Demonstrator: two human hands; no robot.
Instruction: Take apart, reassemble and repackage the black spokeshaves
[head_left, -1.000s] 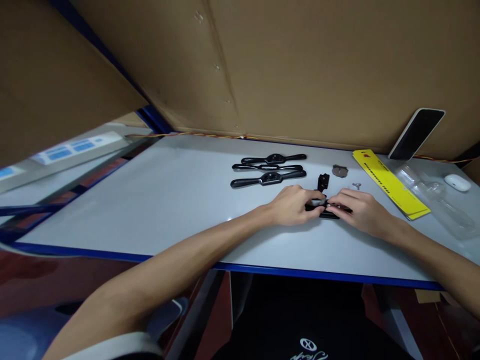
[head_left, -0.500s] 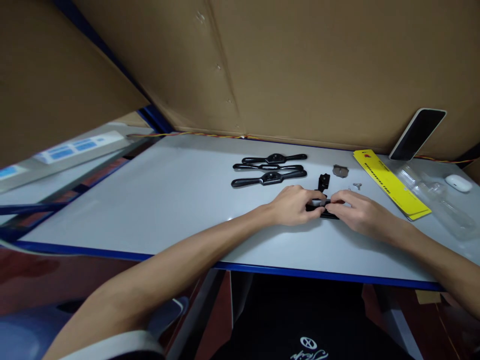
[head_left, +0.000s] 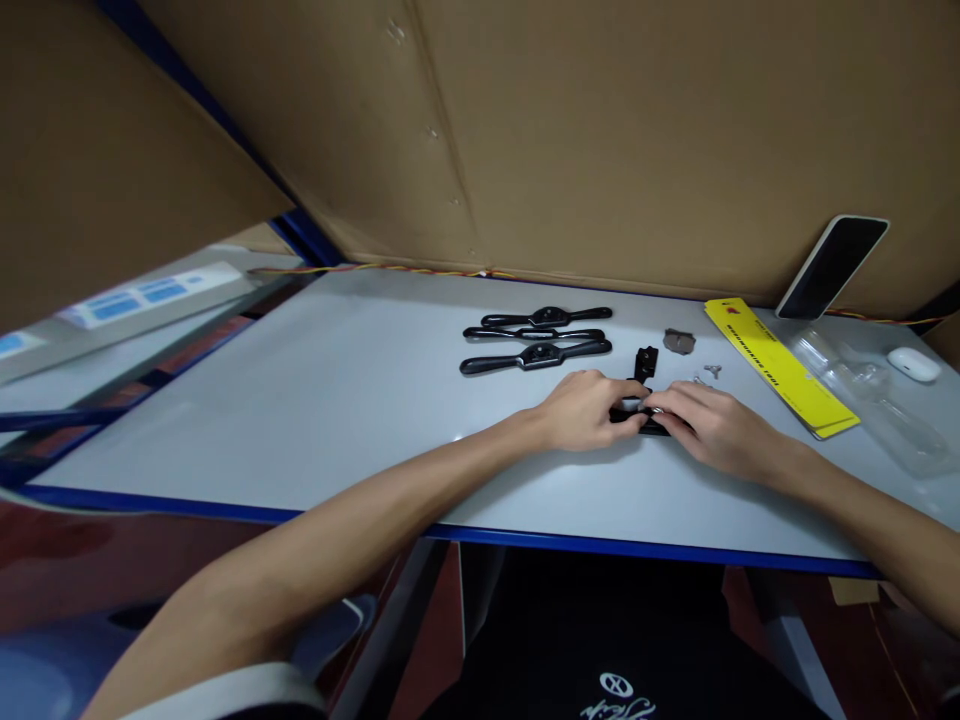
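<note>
My left hand (head_left: 589,410) is closed around the left part of a black spokeshave body (head_left: 655,427) low over the table. At its middle, my right hand (head_left: 709,425) pinches a small shiny screw (head_left: 657,409), mostly hidden by the fingers. Just beyond the hands lies a black metal lever cap (head_left: 646,363). A dark brownish stack of blades (head_left: 679,341) rests farther back, and small silver thumbscrews (head_left: 712,371) lie behind my right hand. Three black spokeshaves, the nearest one (head_left: 536,356) included, are lined up beyond my left hand.
Yellow printed cards (head_left: 784,370) lie to the right, beside a clear plastic blister pack (head_left: 892,410). A phone (head_left: 832,268) leans on the cardboard wall (head_left: 600,140), with a white earbud case (head_left: 913,365) nearby. The table's blue edge (head_left: 637,553) runs in front of me.
My right fingers have shifted slightly over the middle of the spokeshave body, and a shiny bit now shows between them. My left hand keeps its hold. The view has moved very slightly.
</note>
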